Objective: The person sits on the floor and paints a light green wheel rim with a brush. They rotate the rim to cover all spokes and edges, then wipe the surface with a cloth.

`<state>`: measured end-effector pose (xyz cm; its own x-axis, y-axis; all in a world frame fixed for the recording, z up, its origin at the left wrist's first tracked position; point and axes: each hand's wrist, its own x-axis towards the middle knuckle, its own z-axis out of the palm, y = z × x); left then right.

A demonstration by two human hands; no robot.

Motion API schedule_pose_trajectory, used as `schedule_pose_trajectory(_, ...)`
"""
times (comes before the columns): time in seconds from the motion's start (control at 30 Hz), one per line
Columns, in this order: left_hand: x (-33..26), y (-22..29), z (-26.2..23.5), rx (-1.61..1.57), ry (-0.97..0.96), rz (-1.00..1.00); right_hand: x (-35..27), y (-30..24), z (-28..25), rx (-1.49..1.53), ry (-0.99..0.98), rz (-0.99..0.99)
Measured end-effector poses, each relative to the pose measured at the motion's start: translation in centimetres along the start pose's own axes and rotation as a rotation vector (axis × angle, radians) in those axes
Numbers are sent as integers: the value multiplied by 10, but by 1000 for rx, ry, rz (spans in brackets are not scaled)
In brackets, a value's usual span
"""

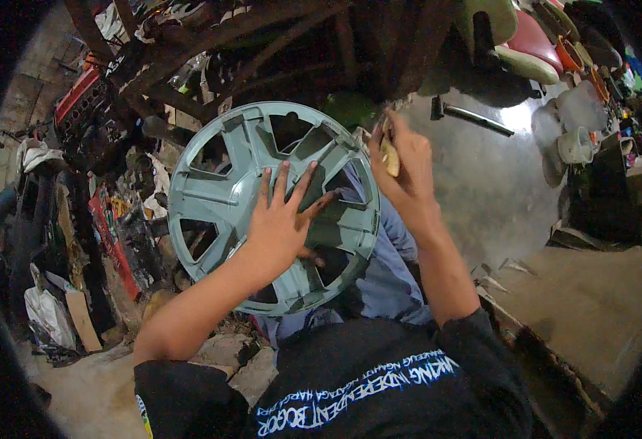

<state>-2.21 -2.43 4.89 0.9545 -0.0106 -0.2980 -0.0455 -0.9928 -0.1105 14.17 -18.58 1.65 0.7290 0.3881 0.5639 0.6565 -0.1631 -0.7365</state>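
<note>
A round grey-green wheel cover (207, 192) with wide spokes and openings rests tilted against my legs. My left hand (281, 216) lies on its middle, fingers spread flat. At the cover's upper right rim is my right hand (411, 161), its fingers closed around a small yellowish piece (390, 158) that looks like a handle. The far end of that piece is dark and blurred beside the rim, so its kind is unclear.
Dark wooden framework (262, 51) stands just beyond the cover. Piled scrap and a red metal part (79, 95) crowd the left. On the floor at right lie a dark bar (475, 118) and pointed scraps (491, 278). A whitish bucket (576, 145) and black box (605, 197) stand farther right.
</note>
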Motion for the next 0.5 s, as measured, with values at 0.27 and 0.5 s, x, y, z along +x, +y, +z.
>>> schedule_pose_trajectory(0.27, -3, -2, 7, -31, 92, 10, 5, -9, 2, 215, -161, 202)
schedule_pose_trajectory(0.5, -7, -1, 0, -60, 60, 35, -2, 22, 4, 115, -171, 49)
